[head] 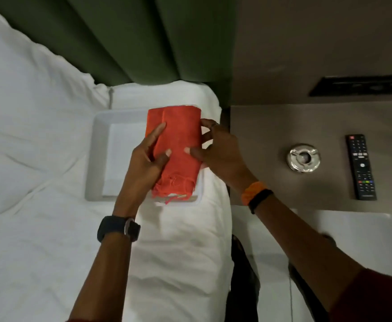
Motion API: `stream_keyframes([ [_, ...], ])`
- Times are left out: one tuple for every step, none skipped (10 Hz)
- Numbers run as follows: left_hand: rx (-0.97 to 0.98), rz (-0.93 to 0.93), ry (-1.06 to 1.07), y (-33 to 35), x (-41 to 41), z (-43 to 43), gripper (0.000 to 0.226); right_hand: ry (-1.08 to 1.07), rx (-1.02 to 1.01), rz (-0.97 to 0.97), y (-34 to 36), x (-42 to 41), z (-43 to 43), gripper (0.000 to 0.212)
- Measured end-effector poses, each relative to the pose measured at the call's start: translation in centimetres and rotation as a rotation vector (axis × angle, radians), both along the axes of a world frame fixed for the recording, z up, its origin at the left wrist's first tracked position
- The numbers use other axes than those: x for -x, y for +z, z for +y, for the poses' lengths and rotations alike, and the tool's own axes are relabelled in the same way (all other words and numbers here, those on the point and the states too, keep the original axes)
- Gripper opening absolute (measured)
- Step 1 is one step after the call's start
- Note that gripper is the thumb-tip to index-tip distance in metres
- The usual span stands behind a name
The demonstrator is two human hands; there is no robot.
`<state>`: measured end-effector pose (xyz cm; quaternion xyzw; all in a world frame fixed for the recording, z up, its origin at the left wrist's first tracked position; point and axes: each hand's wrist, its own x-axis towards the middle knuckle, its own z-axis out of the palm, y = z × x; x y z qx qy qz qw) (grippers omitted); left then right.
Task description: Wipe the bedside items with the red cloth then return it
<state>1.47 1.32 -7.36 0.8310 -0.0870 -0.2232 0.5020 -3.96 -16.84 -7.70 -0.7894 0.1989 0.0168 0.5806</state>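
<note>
A folded red cloth [178,145] with a frayed lower edge is held over the right half of a white tray [97,145] that lies on the bed. My left hand [146,159] grips its left side, thumb on top. My right hand [220,152] pinches its right edge. To the right, on the brown bedside table [260,126], stand a shiny metal ashtray [303,156] and a black remote control [360,166]. A white sheet of paper [120,159] lies in the tray's left half.
The white bed [39,159] fills the left side, with a green padded headboard [143,38] behind it. A black switch panel [362,86] sits on the wall above the table. A dark gap runs between bed and table.
</note>
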Motion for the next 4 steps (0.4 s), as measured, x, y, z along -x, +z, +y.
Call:
stream_keyframes([
  [-0.149, -0.027, -0.072, -1.5, -0.3, 0.8, 0.060, 0.192, 0.587, 0.081, -1.4, -0.7, 2.2, 0.067],
  [-0.453, -0.134, -0.204, -2.8, 0.3, 0.4, 0.072, 0.285, 0.974, 0.129, -1.6, -0.7, 3.3, 0.055],
  [-0.653, -0.162, -0.144, -1.6, 0.5, -0.7, 0.080, 0.247, 0.933, 0.082, 0.1, -0.8, 2.0, 0.054],
  [-0.700, -0.469, -0.110, 2.8, 0.6, -2.2, 0.072, 0.145, 0.948, -0.093, 4.5, -0.2, -0.4, 0.064],
])
